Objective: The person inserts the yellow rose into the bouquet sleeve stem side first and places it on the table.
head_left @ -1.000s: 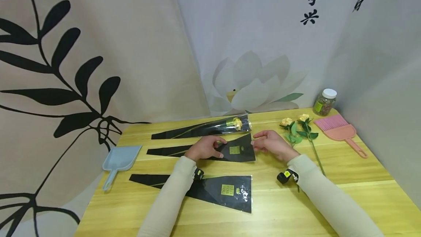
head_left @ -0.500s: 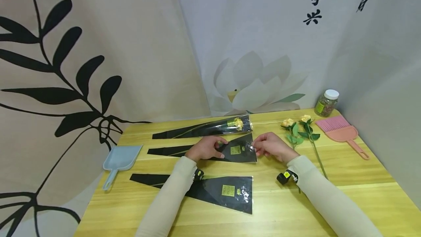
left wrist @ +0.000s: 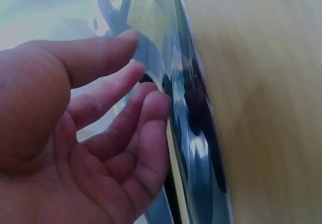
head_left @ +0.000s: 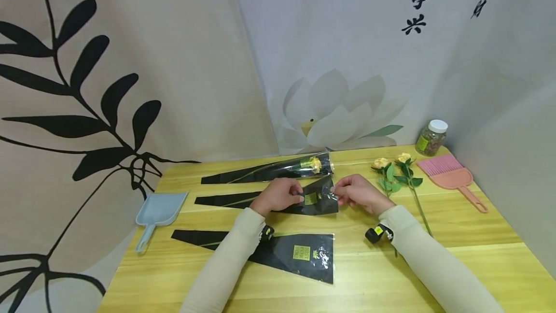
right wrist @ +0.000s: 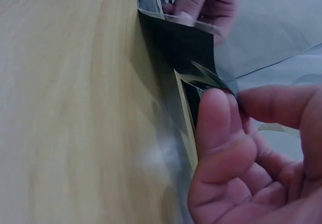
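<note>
A black, clear-fronted flower sleeve (head_left: 321, 206) with a yellow label lies mid-table, its wide end to the right. My right hand (head_left: 359, 193) pinches its wide edge between thumb and fingertips; in the right wrist view the black sheet (right wrist: 181, 43) bends up from there. My left hand (head_left: 280, 194) is over the sleeve left of the label, thumb and bent fingertips at the film; the left wrist view shows a gap between thumb (left wrist: 100, 58) and forefinger. Behind lies another sleeve (head_left: 273, 172) with a yellow rose (head_left: 315, 164) inside. A third, flat sleeve (head_left: 286, 257) lies in front.
Two yellow roses (head_left: 404, 157) with green leaves lie right of my right hand, their stems running toward my forearm. Further right are a pink brush (head_left: 456, 177) and a lidded jar (head_left: 431, 138). A blue dustpan (head_left: 160, 209) lies at the left edge.
My right hand has closed on the sleeve's edge. My left hand has shifted slightly right, its thumb and fingers drawing together, and the sleeve's wide end now looks more buckled.
</note>
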{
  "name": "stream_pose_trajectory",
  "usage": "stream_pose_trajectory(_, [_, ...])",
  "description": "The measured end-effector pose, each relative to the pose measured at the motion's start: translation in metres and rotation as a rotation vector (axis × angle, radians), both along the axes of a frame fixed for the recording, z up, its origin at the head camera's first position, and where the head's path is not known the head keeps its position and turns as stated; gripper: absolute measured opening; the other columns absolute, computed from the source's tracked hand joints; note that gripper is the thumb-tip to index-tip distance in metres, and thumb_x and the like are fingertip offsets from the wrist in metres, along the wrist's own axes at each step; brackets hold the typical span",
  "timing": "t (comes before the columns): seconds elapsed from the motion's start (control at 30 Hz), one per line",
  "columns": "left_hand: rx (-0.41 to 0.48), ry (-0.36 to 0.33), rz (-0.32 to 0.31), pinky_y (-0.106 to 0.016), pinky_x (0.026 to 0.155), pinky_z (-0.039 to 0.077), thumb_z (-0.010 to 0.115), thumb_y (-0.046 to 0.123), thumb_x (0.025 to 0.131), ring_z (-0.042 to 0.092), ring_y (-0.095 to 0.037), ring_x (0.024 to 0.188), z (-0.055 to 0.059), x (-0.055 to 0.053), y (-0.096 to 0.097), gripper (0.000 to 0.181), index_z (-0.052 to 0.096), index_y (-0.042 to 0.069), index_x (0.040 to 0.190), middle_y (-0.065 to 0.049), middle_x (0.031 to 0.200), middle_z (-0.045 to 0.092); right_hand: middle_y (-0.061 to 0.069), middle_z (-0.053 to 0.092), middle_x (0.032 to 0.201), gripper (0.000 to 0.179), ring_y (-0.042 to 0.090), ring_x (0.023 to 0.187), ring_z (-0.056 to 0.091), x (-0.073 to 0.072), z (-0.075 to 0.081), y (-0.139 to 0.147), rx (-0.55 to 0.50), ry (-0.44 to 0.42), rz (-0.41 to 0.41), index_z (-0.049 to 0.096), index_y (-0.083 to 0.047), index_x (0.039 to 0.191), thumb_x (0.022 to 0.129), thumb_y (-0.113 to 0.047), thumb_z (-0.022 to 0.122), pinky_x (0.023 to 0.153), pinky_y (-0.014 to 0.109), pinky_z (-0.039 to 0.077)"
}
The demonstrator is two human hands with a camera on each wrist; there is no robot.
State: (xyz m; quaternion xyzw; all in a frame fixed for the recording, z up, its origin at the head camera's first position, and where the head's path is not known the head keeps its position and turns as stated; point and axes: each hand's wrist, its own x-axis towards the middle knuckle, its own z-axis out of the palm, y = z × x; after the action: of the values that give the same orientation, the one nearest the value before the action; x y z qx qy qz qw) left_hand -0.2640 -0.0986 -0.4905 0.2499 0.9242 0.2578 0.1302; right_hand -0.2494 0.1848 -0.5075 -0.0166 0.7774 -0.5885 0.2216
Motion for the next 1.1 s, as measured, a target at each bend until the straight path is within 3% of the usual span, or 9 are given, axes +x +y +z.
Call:
stream_pose_trajectory(0.2, [0.139, -0.045, 0.039, -0.028, 0.069, 0.054, 0.072, 0.028, 0.103, 0.063, -0.01, 0.075, -0.005, 0.001, 0.018, 0.01, 0.071, 0.018, 0.102, 0.004, 0.089, 0.071, 0.005, 0.072, 0.08, 0.022, 0.012, 0.064, 0.066, 0.0, 0.002, -0.001, 0.014, 0.016, -0.008, 0.07, -0.001, 0.11, 0.103, -0.022, 0.068, 0.045, 0.022, 0.042])
stream_pose_trajectory(0.47, [0.456, -0.295, 0.219, -0.029, 0.069, 0.066, 0.069, 0.026, 0.105, 0.075, -0.015, 0.076, -0.011, 0.001, 0.044, 0.016, 0.068, 0.01, 0.104, -0.005, 0.093, 0.073, 0.004, 0.07, 0.078, 0.018, 0.013, 0.062, 0.064, -0.002, -0.001, -0.006, 0.018, 0.027, -0.004, 0.071, -0.001, 0.107, 0.101, -0.018, 0.069, 0.044, 0.023, 0.04])
stream_pose_trajectory(0.57, [0.479, -0.365, 0.255, -0.032, 0.071, 0.067, 0.067, 0.026, 0.105, 0.075, -0.016, 0.079, -0.012, 0.0, 0.05, 0.016, 0.068, 0.009, 0.105, -0.007, 0.096, 0.073, 0.004, 0.069, 0.076, 0.017, 0.013, 0.061, 0.064, -0.002, -0.002, -0.008, 0.006, 0.036, 0.011, 0.071, -0.001, 0.104, 0.102, -0.018, 0.069, 0.044, 0.023, 0.04])
stream_pose_trajectory(0.83, [0.492, -0.469, 0.296, -0.033, 0.08, 0.065, 0.067, 0.029, 0.103, 0.073, -0.017, 0.086, -0.02, 0.0, 0.055, 0.019, 0.07, 0.01, 0.104, -0.005, 0.097, 0.074, 0.003, 0.069, 0.075, 0.02, 0.013, 0.059, 0.06, 0.0, 0.0, -0.015, 0.001, 0.053, 0.038, 0.075, -0.002, 0.104, 0.102, -0.022, 0.071, 0.045, 0.023, 0.039])
stream_pose_trajectory(1.1, [0.503, -0.507, 0.312, -0.034, 0.084, 0.064, 0.07, 0.05, 0.101, 0.072, -0.018, 0.089, -0.019, 0.0, 0.056, 0.039, 0.07, 0.011, 0.105, -0.004, 0.098, 0.074, 0.004, 0.072, 0.075, 0.015, 0.014, 0.059, 0.059, -0.002, -0.002, -0.017, 0.015, 0.065, 0.052, 0.075, -0.002, 0.102, 0.099, -0.017, 0.075, 0.045, 0.023, 0.04])
